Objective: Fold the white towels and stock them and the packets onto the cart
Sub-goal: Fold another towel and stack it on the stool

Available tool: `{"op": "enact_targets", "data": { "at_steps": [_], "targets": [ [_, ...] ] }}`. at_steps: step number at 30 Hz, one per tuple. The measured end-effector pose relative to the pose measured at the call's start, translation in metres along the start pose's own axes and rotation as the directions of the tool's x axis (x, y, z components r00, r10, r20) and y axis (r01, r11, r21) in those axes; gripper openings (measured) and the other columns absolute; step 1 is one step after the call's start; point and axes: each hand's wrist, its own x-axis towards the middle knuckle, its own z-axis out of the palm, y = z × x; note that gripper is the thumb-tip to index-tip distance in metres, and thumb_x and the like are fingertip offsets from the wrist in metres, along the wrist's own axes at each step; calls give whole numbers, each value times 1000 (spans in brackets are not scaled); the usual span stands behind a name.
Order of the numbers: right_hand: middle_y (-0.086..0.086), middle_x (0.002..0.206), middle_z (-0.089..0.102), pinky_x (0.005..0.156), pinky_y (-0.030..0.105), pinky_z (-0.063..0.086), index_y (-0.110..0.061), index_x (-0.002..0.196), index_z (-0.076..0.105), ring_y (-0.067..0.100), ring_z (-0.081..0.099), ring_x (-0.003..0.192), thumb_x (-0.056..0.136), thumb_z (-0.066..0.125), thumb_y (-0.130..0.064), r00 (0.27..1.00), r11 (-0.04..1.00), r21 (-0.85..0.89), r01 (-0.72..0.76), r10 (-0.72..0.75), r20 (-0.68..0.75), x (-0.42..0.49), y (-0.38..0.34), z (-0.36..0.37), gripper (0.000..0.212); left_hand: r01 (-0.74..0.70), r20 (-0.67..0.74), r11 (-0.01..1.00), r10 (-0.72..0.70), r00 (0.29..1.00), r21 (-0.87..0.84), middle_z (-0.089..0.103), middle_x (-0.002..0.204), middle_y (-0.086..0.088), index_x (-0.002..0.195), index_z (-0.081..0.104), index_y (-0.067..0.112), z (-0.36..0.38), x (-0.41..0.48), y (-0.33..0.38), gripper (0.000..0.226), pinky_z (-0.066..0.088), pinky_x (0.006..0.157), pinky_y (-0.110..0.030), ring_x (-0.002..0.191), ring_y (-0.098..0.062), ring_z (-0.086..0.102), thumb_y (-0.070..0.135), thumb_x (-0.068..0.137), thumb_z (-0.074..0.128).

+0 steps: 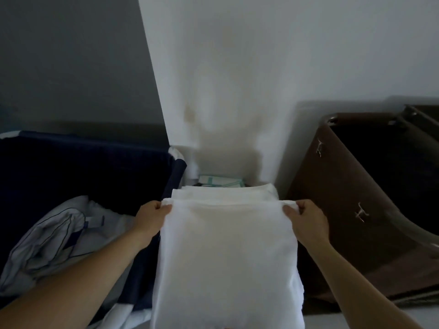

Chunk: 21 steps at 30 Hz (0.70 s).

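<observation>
A white towel (228,257) hangs in front of me, held by its two top corners. My left hand (152,214) pinches the left corner and my right hand (306,217) pinches the right corner. Just behind its top edge lie folded white towels (225,192) in a stack. Farther back, teal and white packets (221,182) lie flat, partly hidden by the stack. The cart surface under the towels is hidden.
A dark blue fabric bin (83,167) stands at the left, with crumpled white linen (52,243) with blue trim in it. A brown bin (370,186) stands at the right. A white wall (261,67) rises straight ahead.
</observation>
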Motion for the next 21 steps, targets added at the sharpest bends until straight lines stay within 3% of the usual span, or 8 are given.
{"op": "enact_targets", "data": {
  "at_steps": [3,6,10,14,17,21],
  "targets": [
    [-1,93,61,78,37,50,-18,102,58,20,59,87,94,66,-31,995,997,29,-69,66,73,33,13,36,17,80,-7,996,-80,997,35,65,92,-16,95,62,-1,27,35,-14,22,45,65,-30,82,-28,62,20,99,55],
    [5,102,62,85,41,51,-12,110,59,24,59,93,95,64,-28,977,986,35,-165,158,141,53,26,66,22,96,-1,987,-97,995,132,57,82,-8,92,57,3,50,59,-23,20,41,62,-29,74,-24,55,19,102,50],
    [10,109,63,87,42,51,-8,114,59,28,59,96,95,63,-25,952,965,-5,-262,259,161,69,39,88,26,98,27,973,-106,994,208,58,102,-20,111,54,-9,70,84,-34,26,42,78,-35,98,-35,57,14,103,46],
    [6,105,60,91,44,50,-8,115,59,30,60,101,95,63,-22,968,968,42,-247,244,56,85,26,89,24,-21,-84,988,34,996,154,54,94,-11,108,51,-3,80,88,-26,20,36,75,-29,96,-33,57,15,104,45],
    [1,103,56,89,40,48,-9,118,59,21,55,97,95,63,-21,979,974,123,-191,197,-45,106,3,87,26,-103,-197,983,133,971,153,53,105,-7,117,49,4,81,103,-5,21,36,81,-30,99,-25,53,20,105,41],
    [10,110,62,92,47,50,-6,118,59,29,60,101,93,66,-24,969,970,18,-241,239,69,122,5,104,31,-84,-39,902,111,993,423,56,121,-19,126,47,-1,84,131,-10,28,43,87,-38,110,-37,57,12,101,43]
  ]
}}
